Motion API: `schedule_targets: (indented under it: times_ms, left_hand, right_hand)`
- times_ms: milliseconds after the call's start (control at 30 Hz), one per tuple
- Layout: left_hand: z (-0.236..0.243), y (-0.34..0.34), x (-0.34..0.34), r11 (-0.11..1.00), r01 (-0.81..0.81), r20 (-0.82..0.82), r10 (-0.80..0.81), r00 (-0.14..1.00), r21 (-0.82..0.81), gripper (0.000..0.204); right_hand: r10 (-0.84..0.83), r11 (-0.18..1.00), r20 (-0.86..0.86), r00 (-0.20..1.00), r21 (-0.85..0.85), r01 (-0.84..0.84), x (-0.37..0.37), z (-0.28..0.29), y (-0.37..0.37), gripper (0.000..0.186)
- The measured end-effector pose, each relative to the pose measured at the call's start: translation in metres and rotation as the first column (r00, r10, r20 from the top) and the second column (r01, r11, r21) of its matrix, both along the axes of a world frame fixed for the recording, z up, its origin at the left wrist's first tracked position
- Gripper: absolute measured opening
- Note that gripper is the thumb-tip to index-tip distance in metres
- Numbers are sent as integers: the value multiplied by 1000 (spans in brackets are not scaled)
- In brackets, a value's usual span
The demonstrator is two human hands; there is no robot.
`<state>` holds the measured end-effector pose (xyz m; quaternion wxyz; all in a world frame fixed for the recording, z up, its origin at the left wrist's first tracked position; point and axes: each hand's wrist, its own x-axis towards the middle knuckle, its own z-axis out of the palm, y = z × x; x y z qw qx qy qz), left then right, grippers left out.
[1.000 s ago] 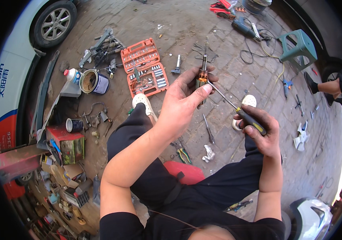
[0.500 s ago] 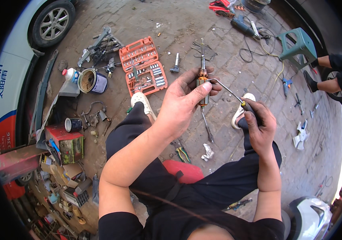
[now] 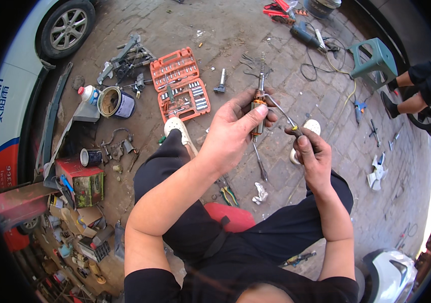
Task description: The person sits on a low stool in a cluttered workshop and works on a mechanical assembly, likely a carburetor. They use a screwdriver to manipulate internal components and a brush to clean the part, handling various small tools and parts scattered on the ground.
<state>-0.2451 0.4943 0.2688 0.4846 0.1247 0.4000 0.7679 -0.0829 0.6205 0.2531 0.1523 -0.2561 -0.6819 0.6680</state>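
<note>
My left hand (image 3: 230,126) is closed around a motor armature (image 3: 258,132), held upright with its copper windings and dark core between thumb and fingers. Its long shaft with a worm-like end points away from me. In my closed right hand (image 3: 316,159) is a bent metal pick (image 3: 282,110) by its dark handle. The pick's bent tip reaches the armature just above the windings; whether it touches is too small to tell. On the paving beyond my left hand lies an open orange socket set (image 3: 179,70), with a metal part (image 3: 220,82) beside it.
A slim handled tool (image 3: 261,167), pliers (image 3: 229,194) and crumpled tissue (image 3: 260,193) lie between my legs. Left are a can (image 3: 124,104) and a red box (image 3: 76,169). Right are a green stool (image 3: 374,59), a heat gun (image 3: 305,36), a white fan (image 3: 377,174) and another person's legs (image 3: 410,103).
My right hand has shifted left, and the pick's tip now sits closer to the armature's upper end. The armature has dropped slightly toward me within my left hand's hold.
</note>
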Motion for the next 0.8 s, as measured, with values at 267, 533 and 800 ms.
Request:
schedule_targets:
  times_ms: [267,533,800]
  left_hand:
    - [-3,2,7,1000,-20,21,20,1000,18,38]
    - [7,-1,2,992,-106,22,105,994,70,35]
    - [6,-4,0,996,-91,0,91,996,15,35]
  right_hand:
    - [-70,990,-31,997,124,73,-6,0,-7,30]
    - [-65,914,-54,996,398,82,3,-7,7,30]
    - [-92,923,-39,995,371,100,0,-5,-1,25]
